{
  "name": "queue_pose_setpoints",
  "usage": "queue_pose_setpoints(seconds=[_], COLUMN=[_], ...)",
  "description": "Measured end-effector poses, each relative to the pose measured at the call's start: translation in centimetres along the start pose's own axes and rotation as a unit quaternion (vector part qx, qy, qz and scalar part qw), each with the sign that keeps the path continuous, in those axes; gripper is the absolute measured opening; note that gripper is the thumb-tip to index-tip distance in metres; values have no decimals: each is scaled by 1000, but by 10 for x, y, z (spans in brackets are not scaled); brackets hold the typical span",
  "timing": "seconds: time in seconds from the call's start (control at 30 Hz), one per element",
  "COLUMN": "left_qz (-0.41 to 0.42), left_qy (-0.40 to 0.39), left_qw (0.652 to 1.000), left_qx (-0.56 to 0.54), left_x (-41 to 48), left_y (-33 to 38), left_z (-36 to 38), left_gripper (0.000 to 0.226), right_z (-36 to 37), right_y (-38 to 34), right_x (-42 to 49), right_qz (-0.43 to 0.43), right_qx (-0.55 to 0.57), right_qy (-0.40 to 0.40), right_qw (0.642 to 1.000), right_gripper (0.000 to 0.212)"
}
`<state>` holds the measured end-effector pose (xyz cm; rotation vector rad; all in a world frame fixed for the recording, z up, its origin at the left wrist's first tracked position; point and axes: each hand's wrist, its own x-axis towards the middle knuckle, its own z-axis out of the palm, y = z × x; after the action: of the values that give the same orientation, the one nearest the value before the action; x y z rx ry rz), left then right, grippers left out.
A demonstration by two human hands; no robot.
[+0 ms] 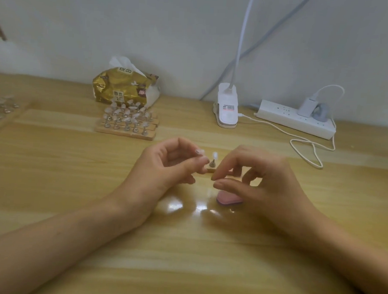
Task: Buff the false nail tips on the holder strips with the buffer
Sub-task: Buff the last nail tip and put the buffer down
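My left hand pinches the left end of a small wooden holder strip just above the table. One clear false nail tip stands upright on a metal peg on that strip. My right hand curls over the strip's right part, with thumb and index finger meeting at its near edge. The pink buffer lies on the table under my right palm, half hidden. Farther back lie several more holder strips side by side, full of nail tips.
A gold tissue pack stands behind the strips. A white clip lamp base and a white power strip with a looping cable lie at the back right. Small clear items sit at the far left edge.
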<state>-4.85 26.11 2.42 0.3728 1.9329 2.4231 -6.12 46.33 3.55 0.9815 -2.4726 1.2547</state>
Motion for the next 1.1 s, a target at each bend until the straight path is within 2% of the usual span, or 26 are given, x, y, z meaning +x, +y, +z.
queue_pose_setpoints(seconds=[0.07, 0.17, 0.43, 0.47, 0.57, 0.63, 0.73, 0.93, 1.1], left_qz=[10, 16, 14, 14, 22, 29, 22, 11, -5], left_qy=[27, 50, 31, 25, -1, -36, -62, -66, -61], left_qw=[999, 998, 999, 999, 1000, 996, 988, 991, 996], left_qx=[-17, -26, -18, -14, 21, 77, 139, 113, 66], left_x=[0, 1, 2, 2, 2, 0, -1, -2, 0], left_y=[0, -1, -5, -5, -5, -4, -4, -3, 0], left_z=[-1, -2, -5, -5, -5, -4, -1, 2, 0], left_gripper=[21, 30, 18, 16, 14, 13, 14, 13, 17], right_z=[-1, 2, 9, 10, 6, 0, -7, -5, 1], right_y=[-1, -6, -11, -11, -8, -7, -9, -14, -14], right_x=[-1, -3, -4, -4, -1, 4, 9, 9, 7], right_qz=[-25, -28, -24, -25, -14, -11, -8, 23, -6], right_qx=[-135, -230, -295, -300, -240, -149, -63, 81, 96], right_qy=[-46, -71, -57, -50, -31, -23, -17, -10, 34], right_qw=[989, 970, 954, 952, 970, 988, 998, 996, 995], right_gripper=[18, 26, 5, 9, 18, 15, 14, 28, 16])
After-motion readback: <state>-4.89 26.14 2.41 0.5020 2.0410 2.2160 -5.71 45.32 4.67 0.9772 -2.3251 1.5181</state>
